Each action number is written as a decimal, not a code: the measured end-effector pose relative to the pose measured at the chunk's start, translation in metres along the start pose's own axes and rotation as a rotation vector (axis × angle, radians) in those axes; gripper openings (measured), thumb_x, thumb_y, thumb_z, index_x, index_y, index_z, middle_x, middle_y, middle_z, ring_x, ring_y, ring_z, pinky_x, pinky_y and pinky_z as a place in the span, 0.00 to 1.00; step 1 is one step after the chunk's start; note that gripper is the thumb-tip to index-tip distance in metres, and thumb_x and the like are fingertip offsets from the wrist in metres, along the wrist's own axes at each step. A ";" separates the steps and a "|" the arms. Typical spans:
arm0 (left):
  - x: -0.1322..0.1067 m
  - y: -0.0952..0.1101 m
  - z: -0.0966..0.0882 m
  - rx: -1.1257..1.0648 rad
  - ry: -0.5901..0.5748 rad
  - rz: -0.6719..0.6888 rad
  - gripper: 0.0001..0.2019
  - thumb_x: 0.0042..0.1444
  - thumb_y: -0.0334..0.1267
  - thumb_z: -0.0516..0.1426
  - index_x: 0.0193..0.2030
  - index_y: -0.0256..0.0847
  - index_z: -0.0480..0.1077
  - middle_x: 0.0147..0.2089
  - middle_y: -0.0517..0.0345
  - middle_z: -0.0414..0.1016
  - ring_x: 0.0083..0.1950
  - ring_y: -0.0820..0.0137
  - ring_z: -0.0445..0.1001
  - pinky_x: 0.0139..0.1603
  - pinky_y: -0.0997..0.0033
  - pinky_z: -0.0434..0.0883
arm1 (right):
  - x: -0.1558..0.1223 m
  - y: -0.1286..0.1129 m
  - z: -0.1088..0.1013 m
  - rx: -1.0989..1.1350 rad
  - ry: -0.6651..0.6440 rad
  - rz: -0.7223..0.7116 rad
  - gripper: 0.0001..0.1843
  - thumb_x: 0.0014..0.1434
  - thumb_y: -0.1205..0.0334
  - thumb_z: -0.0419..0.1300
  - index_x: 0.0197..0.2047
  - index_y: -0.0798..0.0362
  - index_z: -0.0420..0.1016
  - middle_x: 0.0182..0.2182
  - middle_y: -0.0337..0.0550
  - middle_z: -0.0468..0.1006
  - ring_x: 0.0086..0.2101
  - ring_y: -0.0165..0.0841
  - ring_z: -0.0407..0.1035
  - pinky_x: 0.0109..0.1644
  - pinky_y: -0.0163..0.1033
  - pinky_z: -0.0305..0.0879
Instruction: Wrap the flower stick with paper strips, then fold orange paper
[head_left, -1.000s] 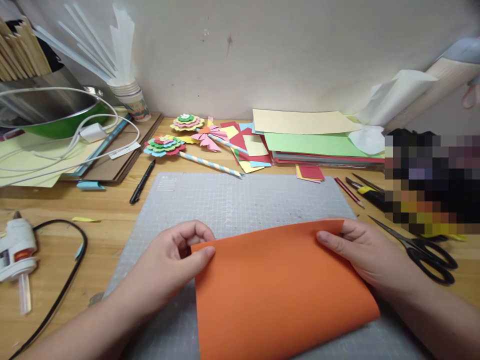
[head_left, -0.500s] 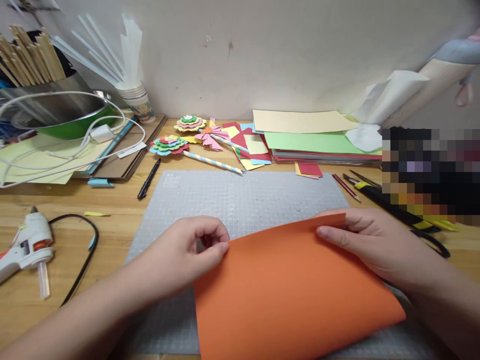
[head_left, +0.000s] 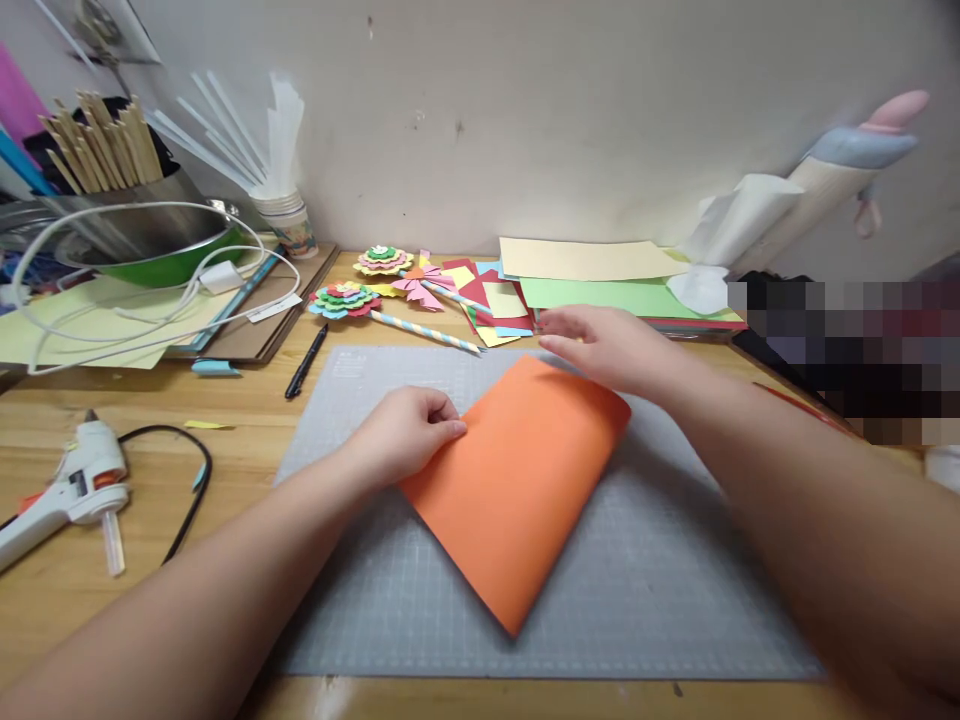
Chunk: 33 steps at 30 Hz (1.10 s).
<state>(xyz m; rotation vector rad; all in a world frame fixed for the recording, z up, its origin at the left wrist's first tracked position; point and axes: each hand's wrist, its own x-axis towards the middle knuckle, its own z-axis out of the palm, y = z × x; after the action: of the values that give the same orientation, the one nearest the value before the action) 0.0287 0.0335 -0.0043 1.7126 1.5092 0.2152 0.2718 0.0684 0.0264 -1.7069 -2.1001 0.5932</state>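
Note:
An orange sheet of paper [head_left: 517, 470] lies slanted over the grey cutting mat [head_left: 675, 590], with one corner pointing toward me. Its right side looks curved, as if bent over; whether it is doubled underneath I cannot tell. Thumb and fingers of my left hand [head_left: 416, 425] pinch the sheet's left edge. Just beyond the sheet's far corner, my right hand [head_left: 592, 345] hovers with its fingers stretched out and apart, holding nothing. Its fingertips are close to the pile of coloured paper scraps [head_left: 506, 300].
Paper flowers on striped stems [head_left: 345, 300] lie behind the mat, beside a black pen [head_left: 306, 362]. A glue gun [head_left: 94, 475] and its cord sit at the left. Stacked coloured sheets [head_left: 600, 292] are at the back right; a cup of white sticks [head_left: 289, 220] stands back left.
My right hand has let go of the orange paper and moved away toward the back. The sheet has turned and come down toward the mat, still pinched by my left hand.

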 end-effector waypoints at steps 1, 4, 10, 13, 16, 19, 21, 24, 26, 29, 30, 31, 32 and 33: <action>0.001 -0.002 0.001 0.052 0.021 0.004 0.11 0.50 0.45 0.56 0.26 0.40 0.69 0.25 0.61 0.71 0.27 0.72 0.66 0.25 0.73 0.59 | -0.005 -0.009 0.003 -0.122 0.102 -0.116 0.20 0.59 0.56 0.56 0.54 0.54 0.73 0.53 0.50 0.74 0.53 0.48 0.67 0.57 0.55 0.61; 0.002 -0.005 0.003 0.142 0.050 0.028 0.10 0.50 0.44 0.55 0.27 0.40 0.71 0.26 0.60 0.73 0.28 0.70 0.68 0.26 0.71 0.60 | -0.032 -0.040 0.012 -0.170 -0.110 -0.450 0.21 0.64 0.54 0.50 0.55 0.52 0.72 0.55 0.46 0.73 0.55 0.43 0.65 0.58 0.50 0.61; 0.004 -0.004 0.004 0.215 0.072 0.036 0.09 0.51 0.43 0.55 0.29 0.41 0.72 0.30 0.57 0.76 0.30 0.68 0.70 0.28 0.69 0.59 | -0.083 -0.062 0.036 -0.236 -0.587 -0.487 0.35 0.64 0.41 0.44 0.62 0.59 0.65 0.63 0.56 0.60 0.61 0.50 0.55 0.64 0.57 0.51; 0.003 -0.003 0.005 0.248 0.082 0.038 0.09 0.52 0.43 0.55 0.28 0.42 0.71 0.30 0.57 0.76 0.30 0.67 0.69 0.28 0.68 0.58 | -0.097 -0.047 0.045 -0.225 -0.628 -0.447 0.41 0.62 0.36 0.43 0.67 0.58 0.54 0.66 0.54 0.49 0.65 0.50 0.45 0.67 0.59 0.41; 0.002 -0.003 0.005 0.265 0.081 0.036 0.08 0.52 0.43 0.55 0.28 0.42 0.70 0.30 0.57 0.76 0.30 0.67 0.69 0.28 0.68 0.59 | -0.113 -0.031 0.049 -0.191 -0.631 -0.442 0.44 0.60 0.33 0.43 0.69 0.55 0.47 0.67 0.51 0.42 0.66 0.49 0.40 0.67 0.61 0.36; 0.002 -0.002 0.005 0.278 0.080 0.030 0.08 0.52 0.43 0.55 0.28 0.42 0.70 0.31 0.57 0.76 0.31 0.67 0.70 0.28 0.68 0.59 | -0.134 -0.019 0.049 -0.162 -0.618 -0.428 0.45 0.59 0.32 0.45 0.69 0.52 0.43 0.67 0.49 0.39 0.66 0.49 0.40 0.67 0.60 0.39; 0.002 -0.002 0.005 0.285 0.080 0.026 0.09 0.52 0.43 0.55 0.28 0.42 0.70 0.31 0.57 0.76 0.31 0.67 0.70 0.28 0.68 0.59 | -0.147 -0.014 0.049 -0.152 -0.612 -0.424 0.46 0.58 0.32 0.46 0.70 0.52 0.43 0.67 0.49 0.40 0.65 0.49 0.41 0.67 0.60 0.41; 0.002 -0.003 0.005 0.293 0.078 0.026 0.09 0.53 0.44 0.54 0.29 0.43 0.71 0.32 0.58 0.76 0.32 0.66 0.71 0.29 0.69 0.59 | -0.161 -0.007 0.048 -0.139 -0.586 -0.473 0.44 0.59 0.34 0.48 0.70 0.51 0.44 0.67 0.50 0.45 0.65 0.49 0.44 0.67 0.60 0.40; 0.001 -0.002 0.006 0.301 0.081 0.027 0.08 0.53 0.44 0.54 0.30 0.43 0.71 0.33 0.58 0.77 0.33 0.66 0.71 0.29 0.68 0.59 | -0.165 -0.005 0.048 -0.141 -0.562 -0.514 0.42 0.59 0.35 0.49 0.69 0.49 0.47 0.66 0.52 0.47 0.64 0.50 0.46 0.67 0.61 0.39; 0.000 -0.002 0.007 0.313 0.092 0.023 0.08 0.53 0.44 0.54 0.31 0.43 0.71 0.34 0.57 0.77 0.34 0.65 0.71 0.29 0.68 0.59 | -0.167 -0.005 0.049 -0.174 -0.528 -0.552 0.37 0.60 0.36 0.49 0.68 0.41 0.51 0.66 0.55 0.49 0.64 0.53 0.47 0.63 0.69 0.35; 0.000 -0.002 0.008 0.316 0.095 0.022 0.09 0.54 0.44 0.54 0.31 0.43 0.71 0.34 0.57 0.77 0.34 0.65 0.71 0.29 0.68 0.59 | -0.167 -0.006 0.050 -0.186 -0.513 -0.564 0.35 0.60 0.36 0.48 0.67 0.38 0.52 0.66 0.56 0.49 0.63 0.54 0.47 0.62 0.72 0.33; 0.000 -0.002 0.008 0.319 0.098 0.022 0.09 0.54 0.44 0.54 0.31 0.43 0.71 0.34 0.57 0.77 0.34 0.65 0.71 0.29 0.68 0.59 | -0.168 -0.007 0.050 -0.198 -0.499 -0.572 0.33 0.61 0.37 0.48 0.67 0.36 0.53 0.66 0.57 0.50 0.63 0.55 0.47 0.60 0.74 0.32; 0.000 -0.003 0.009 0.320 0.100 0.025 0.09 0.54 0.44 0.54 0.31 0.43 0.71 0.34 0.57 0.77 0.34 0.65 0.71 0.29 0.68 0.59 | -0.168 -0.008 0.051 -0.209 -0.486 -0.578 0.32 0.61 0.37 0.48 0.66 0.35 0.53 0.66 0.58 0.50 0.63 0.56 0.47 0.59 0.76 0.31; 0.000 -0.003 0.009 0.322 0.101 0.029 0.09 0.54 0.44 0.54 0.31 0.43 0.70 0.34 0.57 0.77 0.34 0.65 0.71 0.29 0.68 0.59 | -0.169 -0.009 0.052 -0.216 -0.475 -0.587 0.32 0.62 0.38 0.48 0.67 0.36 0.53 0.65 0.59 0.51 0.63 0.56 0.47 0.59 0.76 0.30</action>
<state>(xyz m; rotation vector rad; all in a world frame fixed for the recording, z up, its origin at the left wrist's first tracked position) 0.0321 0.0293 -0.0122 2.0019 1.6639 0.0773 0.2709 -0.1029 -0.0159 -1.0002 -2.9198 0.6411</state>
